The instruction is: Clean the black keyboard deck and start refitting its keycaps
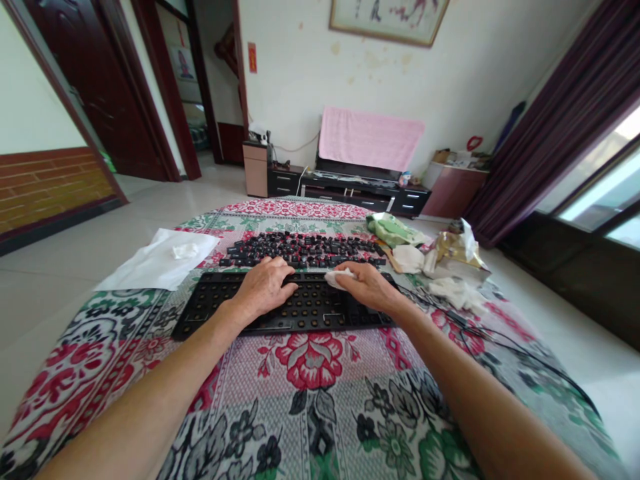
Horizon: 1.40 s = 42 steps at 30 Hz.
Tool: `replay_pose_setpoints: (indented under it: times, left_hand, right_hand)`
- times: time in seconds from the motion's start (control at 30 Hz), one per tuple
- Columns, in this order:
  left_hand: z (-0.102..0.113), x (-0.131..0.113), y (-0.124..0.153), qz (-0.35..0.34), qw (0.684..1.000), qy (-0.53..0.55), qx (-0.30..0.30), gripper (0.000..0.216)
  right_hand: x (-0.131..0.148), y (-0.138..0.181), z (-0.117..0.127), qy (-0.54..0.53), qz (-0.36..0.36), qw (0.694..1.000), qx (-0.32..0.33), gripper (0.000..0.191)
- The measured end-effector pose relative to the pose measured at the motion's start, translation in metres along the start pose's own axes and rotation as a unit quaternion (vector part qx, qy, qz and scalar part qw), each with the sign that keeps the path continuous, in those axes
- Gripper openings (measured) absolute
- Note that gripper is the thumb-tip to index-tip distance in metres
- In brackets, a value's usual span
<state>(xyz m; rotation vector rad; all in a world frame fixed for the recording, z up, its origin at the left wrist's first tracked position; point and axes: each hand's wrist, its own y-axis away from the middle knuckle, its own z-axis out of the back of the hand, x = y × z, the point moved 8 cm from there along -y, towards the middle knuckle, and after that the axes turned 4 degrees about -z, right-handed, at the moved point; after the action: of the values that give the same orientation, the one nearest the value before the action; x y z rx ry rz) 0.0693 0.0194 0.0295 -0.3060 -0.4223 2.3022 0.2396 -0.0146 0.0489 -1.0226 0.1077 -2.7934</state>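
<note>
A black keyboard [307,312] with its keycaps off lies in front of me on a flowered tablecloth [315,400]. Rows of bare key posts show across it. My left hand [265,287] rests on the middle-left of the keyboard, thumb apart from the fingers and nothing held. Pinched in my right hand [367,287] is a white tissue [335,277], which sits against the upper right part of the keyboard. Many loose black keycaps [305,248] are spread just behind the keyboard.
White paper [155,263] with a crumpled tissue [185,251] lies at the left. At the right are a green cloth [393,230], a wooden-handled tool [391,258], a gold tissue pack [453,250] and used tissues [457,291]. Black cable [520,350] trails off the right side.
</note>
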Motion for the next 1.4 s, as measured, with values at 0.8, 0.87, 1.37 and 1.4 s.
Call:
replay_pose_setpoints:
  times: [0.8,0.87,1.37,1.4]
  left_hand:
    - [-0.011,-0.010,0.000,0.288,0.770,0.562,-0.094,0.030]
    - [-0.010,-0.008,-0.001,0.280,0.771,0.562,-0.100,0.027]
    - [0.008,-0.017,-0.014,0.062,0.986,0.152,-0.017,0.019]
    - [0.006,-0.025,-0.017,0.032,0.990,0.141,-0.005,0.020]
  right_hand:
    - [0.040,0.007,-0.038,-0.258,0.097,0.958,0.076,0.041]
    - [0.041,0.008,-0.035,-0.214,0.116,0.967,0.079,0.037]
    - [0.008,0.006,-0.033,0.125,0.160,0.972,-0.118,0.024]
    - [0.008,0.006,-0.033,0.129,0.156,0.972,-0.117,0.024]
